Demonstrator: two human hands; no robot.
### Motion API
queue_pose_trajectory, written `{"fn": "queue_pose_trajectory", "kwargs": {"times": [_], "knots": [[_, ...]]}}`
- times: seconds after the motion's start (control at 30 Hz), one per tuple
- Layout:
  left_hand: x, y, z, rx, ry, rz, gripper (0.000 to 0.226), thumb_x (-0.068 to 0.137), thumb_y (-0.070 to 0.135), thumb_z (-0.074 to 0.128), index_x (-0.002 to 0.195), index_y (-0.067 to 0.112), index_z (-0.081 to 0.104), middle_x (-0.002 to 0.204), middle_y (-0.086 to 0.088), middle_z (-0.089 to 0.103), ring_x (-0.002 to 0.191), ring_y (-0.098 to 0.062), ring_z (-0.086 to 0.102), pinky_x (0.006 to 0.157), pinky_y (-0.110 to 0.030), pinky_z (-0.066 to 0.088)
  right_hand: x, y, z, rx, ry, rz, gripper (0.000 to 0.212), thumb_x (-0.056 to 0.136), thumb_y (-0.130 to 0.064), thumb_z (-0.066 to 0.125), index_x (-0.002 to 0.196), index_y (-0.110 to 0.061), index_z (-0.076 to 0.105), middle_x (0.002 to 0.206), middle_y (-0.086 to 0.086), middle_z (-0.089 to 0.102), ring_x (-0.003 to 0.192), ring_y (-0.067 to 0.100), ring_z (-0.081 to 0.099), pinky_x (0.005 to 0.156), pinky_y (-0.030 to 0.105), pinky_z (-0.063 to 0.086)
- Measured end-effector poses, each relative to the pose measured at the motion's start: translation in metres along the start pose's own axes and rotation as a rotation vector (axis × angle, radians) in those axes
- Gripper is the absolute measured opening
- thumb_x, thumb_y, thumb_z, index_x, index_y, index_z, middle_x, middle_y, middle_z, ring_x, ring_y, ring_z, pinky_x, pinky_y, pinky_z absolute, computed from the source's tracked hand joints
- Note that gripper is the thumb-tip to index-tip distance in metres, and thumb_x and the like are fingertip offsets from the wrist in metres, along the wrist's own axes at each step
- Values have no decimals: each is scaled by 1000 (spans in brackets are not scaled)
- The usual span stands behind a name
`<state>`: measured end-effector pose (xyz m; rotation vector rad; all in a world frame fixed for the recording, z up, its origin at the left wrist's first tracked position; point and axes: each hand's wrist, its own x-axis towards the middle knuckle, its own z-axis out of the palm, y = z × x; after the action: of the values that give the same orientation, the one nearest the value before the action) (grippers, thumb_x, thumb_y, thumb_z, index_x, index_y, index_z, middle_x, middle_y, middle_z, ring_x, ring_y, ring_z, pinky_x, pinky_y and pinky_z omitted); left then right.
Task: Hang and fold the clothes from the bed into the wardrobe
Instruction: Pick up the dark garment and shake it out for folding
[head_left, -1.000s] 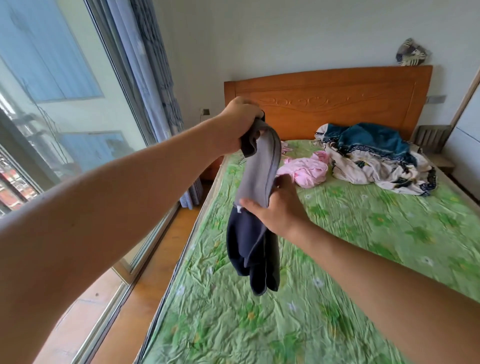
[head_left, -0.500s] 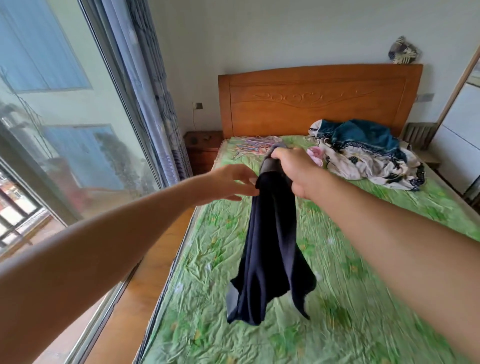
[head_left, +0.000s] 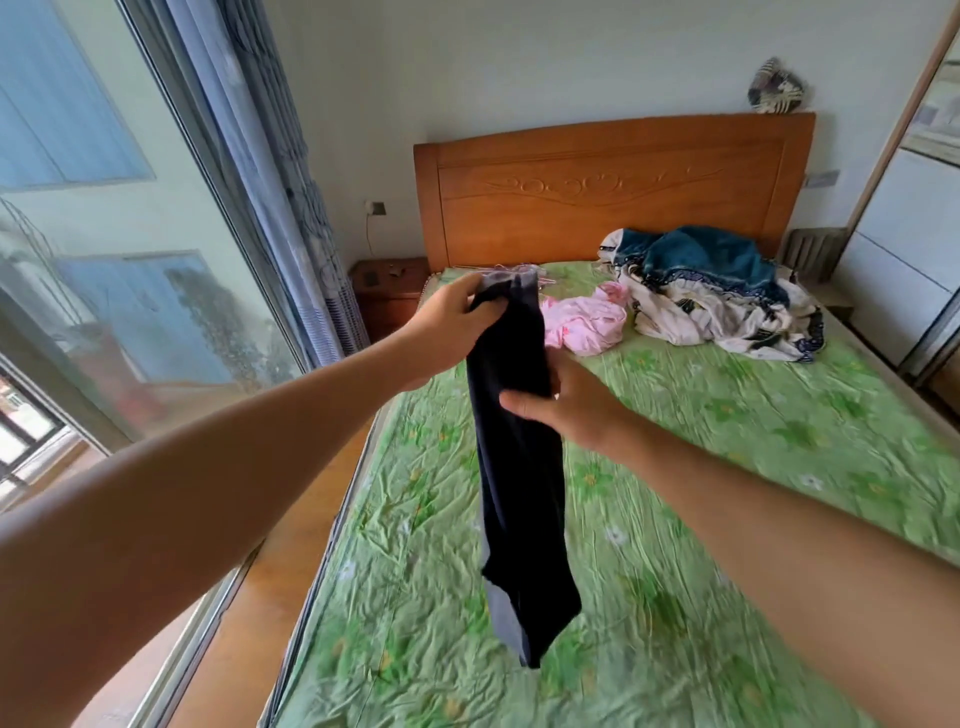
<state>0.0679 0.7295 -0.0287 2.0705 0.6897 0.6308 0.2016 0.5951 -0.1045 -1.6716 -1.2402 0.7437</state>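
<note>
A dark navy garment (head_left: 519, 493) with a grey stripe hangs long over the bed (head_left: 727, 467). My left hand (head_left: 447, 332) grips its grey top edge. A little lower, my right hand (head_left: 566, 405) holds the cloth, thumb in front and fingers behind. A crumpled pink garment (head_left: 587, 325) lies near the head of the bed. Beside it sits a heap of teal and patterned white clothes (head_left: 727, 296). Several thin hangers (head_left: 524, 270) show behind my left hand.
The wooden headboard (head_left: 613, 192) stands at the far end, with a small nightstand (head_left: 389, 291) to its left. Glass sliding doors (head_left: 104, 234) and a curtain (head_left: 291, 182) line the left side. White wardrobe panels (head_left: 904, 249) are at the right edge. Wooden floor (head_left: 249, 623) runs beside the bed.
My left hand has taken hold of the top of the dark garment, and my right hand has slid down to its middle. The garment now hangs straighter and longer.
</note>
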Motion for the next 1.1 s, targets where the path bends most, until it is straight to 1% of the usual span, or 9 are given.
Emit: {"fn": "queue_pose_trajectory", "kwargs": {"times": [0.1, 0.23, 0.37, 0.47, 0.6, 0.73, 0.83, 0.97, 1.1], "knots": [[1, 9, -4, 48, 19, 20, 16, 102, 31, 52, 98, 18, 61, 81, 7, 65, 69, 0, 60, 63, -21, 49, 3, 25, 9, -119, 52, 7, 29, 94, -23, 66, 123, -18, 67, 114, 0, 72, 106, 21, 68, 84, 29, 50], [0, 21, -17, 87, 49, 7, 28, 97, 43, 52, 99, 20, 67, 83, 4, 66, 74, -9, 62, 71, -30, 50, 20, 14, -6, -57, 240, -54, 14, 101, -21, 54, 98, -14, 66, 91, 6, 69, 84, 21, 64, 71, 38, 45], [-1, 40, -38, 2, 178, -25, 30, 94, 48, 50, 92, 26, 70, 80, 7, 73, 77, -11, 70, 81, -34, 56, 26, -2, -29, -127, 265, -174, 28, 92, -57, 57, 85, -30, 55, 76, -13, 61, 67, -4, 56, 58, 20, 37], [-2, 60, -51, -124, 247, 5, 24, 100, 41, 50, 96, 26, 69, 84, 6, 76, 83, -13, 73, 84, -37, 60, 12, 14, -22, -181, -5, -144, 55, 73, -75, 67, 115, -40, 63, 98, -26, 66, 87, -12, 58, 70, 7, 40], [-2, 82, -63, -274, 295, 24, 21, 102, 27, 53, 101, 16, 71, 89, -3, 76, 85, -18, 74, 73, -31, 58, 1, 65, 9, -324, -150, 13, 15, 81, -29, 74, 93, -34, 68, 87, -18, 65, 93, 14, 67, 67, 21, 43], [-2, 87, -78, -289, 328, 21, 20, 101, 17, 53, 97, 12, 72, 91, -9, 73, 85, -20, 72, 78, -34, 58, -7, 97, 12, -250, -78, 120, 14, 85, -17, 56, 80, -29, 60, 82, -10, 65, 82, 18, 64, 63, 27, 43], [0, 74, -92, -35, 350, -4, 22, 97, 10, 50, 100, 21, 69, 95, -15, 69, 84, -22, 65, 78, -36, 55, 1, 108, -9, -219, 116, 193, 11, 90, -17, 47, 87, -16, 58, 83, 4, 64, 80, 28, 63, 60, 32, 39], [-4, 39, -105, 279, 120, 37, 54, 87, -4, 39, 116, 39, 56, 84, 0, 62, 60, -16, 48, 49, -24, 40, 13, 99, -53, -331, 336, 211, 9, 94, -18, 46, 88, -20, 52, 80, 1, 57, 75, 29, 56, 57, 33, 34], [4, 9, -113, 734, -127, 92, 42, 79, -3, 48, 95, 32, 64, 95, 4, 64, 87, -23, 64, 74, -31, 53, 10, 95, -92, -545, 402, 189, 13, 97, -27, 57, 89, -17, 52, 84, 4, 53, 78, 26, 47, 68, 35, 35]]}}
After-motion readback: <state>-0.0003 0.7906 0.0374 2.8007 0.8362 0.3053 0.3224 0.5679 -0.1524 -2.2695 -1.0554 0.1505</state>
